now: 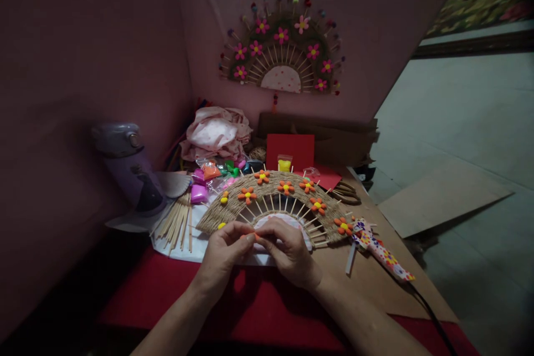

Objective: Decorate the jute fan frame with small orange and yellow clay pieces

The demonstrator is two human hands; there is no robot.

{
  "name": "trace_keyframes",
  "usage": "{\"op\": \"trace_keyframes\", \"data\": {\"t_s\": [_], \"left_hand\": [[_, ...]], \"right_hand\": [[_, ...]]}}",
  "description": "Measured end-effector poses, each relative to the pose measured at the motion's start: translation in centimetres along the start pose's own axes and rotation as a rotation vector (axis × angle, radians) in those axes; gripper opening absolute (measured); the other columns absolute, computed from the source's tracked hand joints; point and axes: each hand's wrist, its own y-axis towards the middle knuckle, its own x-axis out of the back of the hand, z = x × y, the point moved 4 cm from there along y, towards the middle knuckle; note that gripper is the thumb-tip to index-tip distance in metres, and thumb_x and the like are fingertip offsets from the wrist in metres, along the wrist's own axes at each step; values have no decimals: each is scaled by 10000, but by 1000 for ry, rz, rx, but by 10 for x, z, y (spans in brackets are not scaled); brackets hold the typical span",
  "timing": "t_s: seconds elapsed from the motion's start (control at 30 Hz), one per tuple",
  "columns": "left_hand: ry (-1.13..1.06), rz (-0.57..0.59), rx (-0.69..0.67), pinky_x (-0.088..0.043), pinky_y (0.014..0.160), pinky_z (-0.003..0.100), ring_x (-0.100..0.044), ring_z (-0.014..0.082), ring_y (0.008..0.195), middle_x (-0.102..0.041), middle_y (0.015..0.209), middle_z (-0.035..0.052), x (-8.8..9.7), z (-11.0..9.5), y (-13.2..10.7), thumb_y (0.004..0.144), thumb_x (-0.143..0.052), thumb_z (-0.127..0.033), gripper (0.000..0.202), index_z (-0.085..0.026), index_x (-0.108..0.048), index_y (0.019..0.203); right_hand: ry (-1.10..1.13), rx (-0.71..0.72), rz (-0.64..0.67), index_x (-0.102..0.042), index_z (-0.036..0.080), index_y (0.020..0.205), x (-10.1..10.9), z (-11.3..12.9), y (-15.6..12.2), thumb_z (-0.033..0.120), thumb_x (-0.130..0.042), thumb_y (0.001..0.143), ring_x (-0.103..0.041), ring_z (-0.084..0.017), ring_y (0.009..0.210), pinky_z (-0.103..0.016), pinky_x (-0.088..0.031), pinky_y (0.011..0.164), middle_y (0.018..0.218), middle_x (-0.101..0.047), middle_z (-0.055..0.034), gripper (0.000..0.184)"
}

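Observation:
Between the fingertips of my left hand [229, 250] and my right hand [287, 247] is a small lump of orange clay [256, 236]. Both hands are closed in a pinch on it, above the near edge of a twine-wrapped fan [271, 181]. Orange flowers with yellow centres sit on the fan's band, and wooden sticks fan out from its base. Toward its left end, a yellow clay ball [221, 226] sits without full petals, partly behind my left hand. The fan's pale dotted centre [287, 221] is partly covered by my fingers.
Thin wooden sticks [177, 222] lie left, beside a purple bottle [133, 172]. Behind the fan are clay packets [211, 169], crumpled cloth [219, 133] and red card [291, 150]. A patterned, corded tool [381, 247] rests on brown cardboard [400, 283]. A finished-looking fan [281, 47] hangs upright behind.

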Motion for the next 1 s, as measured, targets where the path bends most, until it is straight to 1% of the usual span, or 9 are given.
{"op": "trace_keyframes", "data": {"t_s": [0.1,0.23,0.37,0.5,0.63,0.7,0.77,0.87,1.0], "left_hand": [[-15,-32,-4,-324,467,174,-470,67,496,-565,570,-18,0,-1,0,641,-750,-274,209,-133,-622,728],[-20,-44,2,-305,444,171,-442,62,475,-547,563,-32,0,-1,1,606,-764,-272,226,-140,-613,710],[1,-52,-2,-298,435,164,-421,50,458,-534,563,-47,2,0,2,584,-770,-254,235,-146,-598,703],[25,-53,-10,-326,450,165,-460,60,488,-552,585,-38,4,1,1,580,-768,-221,225,-146,-580,679],[-43,-24,37,-360,486,176,-506,74,528,-583,622,-19,1,1,0,648,-742,-273,217,-154,-601,762],[-70,0,65,-377,509,182,-526,81,558,-601,653,-4,-2,1,-1,701,-708,-320,223,-157,-614,821],[-74,19,76,-372,503,179,-528,80,559,-608,661,2,-3,2,-1,722,-693,-338,225,-155,-616,828],[-63,19,56,-344,476,166,-490,59,508,-589,611,-12,-1,4,1,685,-730,-303,221,-144,-612,784],[-38,-26,15,-328,459,155,-447,39,473,-567,582,-28,2,3,2,641,-759,-270,232,-137,-612,763]], "right_hand": [[12,-3,8,-614,187,882,0,0,0,207,-509,875,-575,-168,746,-304,-467,689,792,-621,-54,108],[12,-41,1,-606,189,931,0,-2,-1,253,-579,840,-574,-162,719,-290,-471,669,769,-613,-36,114],[4,-8,60,-612,188,898,-3,-2,-1,241,-540,869,-574,-165,757,-297,-462,699,798,-623,-46,94],[5,-15,113,-596,184,889,-5,-2,-1,220,-527,874,-567,-160,756,-290,-458,700,803,-615,-47,79],[23,-36,69,-584,182,874,-2,-2,-1,207,-525,868,-564,-162,755,-293,-460,697,807,-609,-48,65],[30,-17,32,-583,186,879,-1,-2,0,197,-517,867,-561,-163,749,-297,-461,692,800,-604,-46,68],[38,16,16,-587,191,894,0,-1,0,180,-504,867,-562,-165,756,-301,-463,696,800,-600,-46,88],[48,25,19,-592,193,910,0,-1,0,160,-506,859,-569,-173,809,-309,-465,733,839,-605,-53,106],[42,-53,20,-585,188,981,0,-5,-1,202,-580,830,-566,-167,772,-296,-465,703,843,-609,-49,152]]}}
